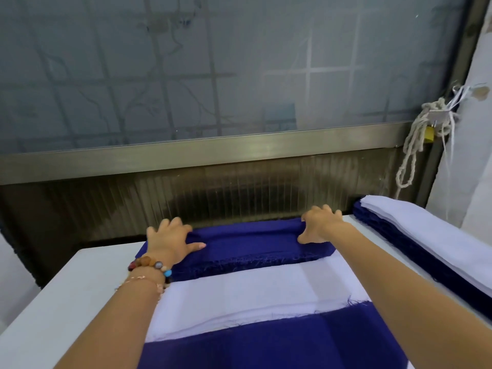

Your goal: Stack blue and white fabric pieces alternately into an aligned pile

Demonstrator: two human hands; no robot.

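– Fingers point(165, 225) curled or flat, on either hand?
– Nearest first: the near blue piece point(266, 342) is cut off by the bottom edge, so its length cannot be told. On it lies the white piece point(239, 291), long axis running left to right across the table point(66, 288). Over the white's far end sits the far blue piece point(253, 245), bunched into a fold that also runs left to right. The left hand point(170, 241), a bead bracelet point(150, 265) at its wrist, bends its fingers over that fold, thumb stretched flat on the cloth. The right hand point(320, 225) pinches the fold between curled fingers and thumb.
– Are the fingertips visible?
– No, on both hands they are hidden behind the fold.
– And further off?
– A pile point(426, 249) at the right, white layers over blue, runs away from the person, its near end cut off by the frame. Behind are a frosted window point(213, 75) and a hanging rope point(412, 150)
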